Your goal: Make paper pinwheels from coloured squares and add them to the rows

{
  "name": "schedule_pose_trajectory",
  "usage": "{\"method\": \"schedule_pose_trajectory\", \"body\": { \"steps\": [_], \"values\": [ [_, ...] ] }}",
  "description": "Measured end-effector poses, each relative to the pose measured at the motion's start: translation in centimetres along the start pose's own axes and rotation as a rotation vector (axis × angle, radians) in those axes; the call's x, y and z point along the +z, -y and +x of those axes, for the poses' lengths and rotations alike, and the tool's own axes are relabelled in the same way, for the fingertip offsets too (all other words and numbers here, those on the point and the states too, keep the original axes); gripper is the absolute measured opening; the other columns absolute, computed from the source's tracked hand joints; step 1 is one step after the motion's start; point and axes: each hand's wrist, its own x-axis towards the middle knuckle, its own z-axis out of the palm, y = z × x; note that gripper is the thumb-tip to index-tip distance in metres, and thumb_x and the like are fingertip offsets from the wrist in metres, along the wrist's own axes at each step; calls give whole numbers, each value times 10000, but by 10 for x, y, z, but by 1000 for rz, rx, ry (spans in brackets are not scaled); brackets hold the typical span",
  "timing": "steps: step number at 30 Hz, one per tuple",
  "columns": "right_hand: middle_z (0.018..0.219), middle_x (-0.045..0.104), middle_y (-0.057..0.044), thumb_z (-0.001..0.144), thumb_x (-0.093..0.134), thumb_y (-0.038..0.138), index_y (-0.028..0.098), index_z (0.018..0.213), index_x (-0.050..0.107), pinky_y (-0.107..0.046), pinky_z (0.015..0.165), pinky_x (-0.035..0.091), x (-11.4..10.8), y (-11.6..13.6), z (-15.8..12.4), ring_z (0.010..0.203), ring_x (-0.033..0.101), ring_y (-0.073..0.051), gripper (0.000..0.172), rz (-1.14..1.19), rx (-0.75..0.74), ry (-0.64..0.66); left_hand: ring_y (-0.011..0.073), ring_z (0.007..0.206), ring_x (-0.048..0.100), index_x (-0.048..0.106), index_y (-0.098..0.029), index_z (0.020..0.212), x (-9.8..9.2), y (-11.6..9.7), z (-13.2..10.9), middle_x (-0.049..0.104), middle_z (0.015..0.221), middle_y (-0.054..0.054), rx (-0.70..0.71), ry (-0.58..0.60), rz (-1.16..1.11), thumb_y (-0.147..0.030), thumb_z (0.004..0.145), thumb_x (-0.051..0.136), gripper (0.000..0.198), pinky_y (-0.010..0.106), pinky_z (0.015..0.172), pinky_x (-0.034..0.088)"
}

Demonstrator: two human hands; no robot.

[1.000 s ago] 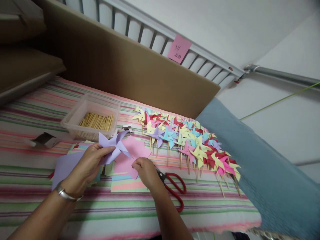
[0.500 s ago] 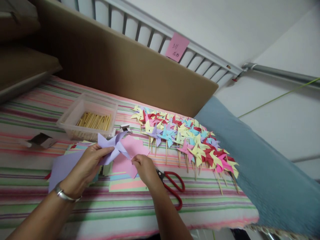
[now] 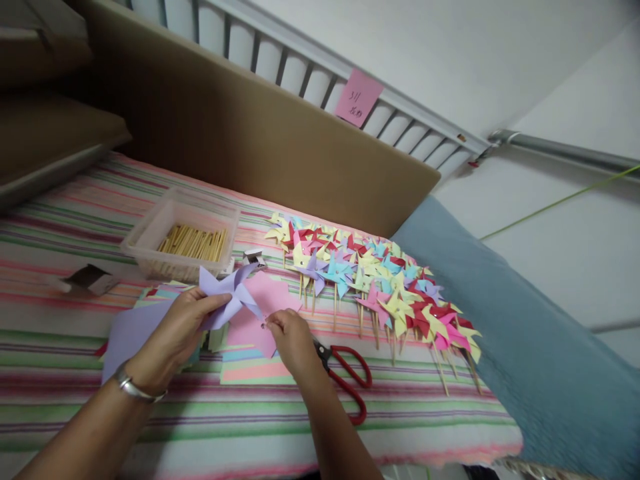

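My left hand (image 3: 187,323) pinches a purple paper pinwheel (image 3: 243,297) at its centre, with the folded blades spread out. Just right of it, my right hand (image 3: 290,337) is closed, thumb and finger together on a tiny shiny thumbtack (image 3: 263,325). Under both hands lie pink cut paper (image 3: 265,293) and a stack of coloured sheets (image 3: 260,373). A purple sheet (image 3: 127,327) lies partly beneath my left forearm. Red-handled scissors (image 3: 345,380) rest beside my right wrist.
A clear plastic box (image 3: 150,243) of short wooden sticks (image 3: 193,241) stands behind my left hand. Small open boxes (image 3: 90,279) lie nearby. Many finished pinwheels (image 3: 370,273) on sticks cover the right side of the striped cloth (image 3: 225,427). Cardboard (image 3: 280,140) stands along the back.
The view has shifted slightly, so everything sits a little lower and to the right. The thumbtack at my right fingertips shows more plainly. The left hand keeps its hold on the pinwheel.
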Motion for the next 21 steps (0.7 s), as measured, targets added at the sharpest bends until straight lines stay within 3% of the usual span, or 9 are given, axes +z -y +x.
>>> {"method": "schedule_pose_trajectory", "body": {
  "steps": [8,21],
  "values": [
    [885,662,-58,800,550,39,188,894,727,-279,798,423,7,-1,-12,873,564,-188,250,-100,-176,-36,109,474,521,690,-156,615,2,-3,-2,654,538,-13,-11,-8,-2,-233,524,780,149,202,474,378],
    [838,642,-69,844,517,92,166,846,668,-294,767,397,22,-4,0,836,551,-206,168,-262,-164,-103,97,449,501,654,-150,555,2,-2,-3,630,512,-16,-12,-7,12,-227,532,777,146,192,445,342]
  ]
}}
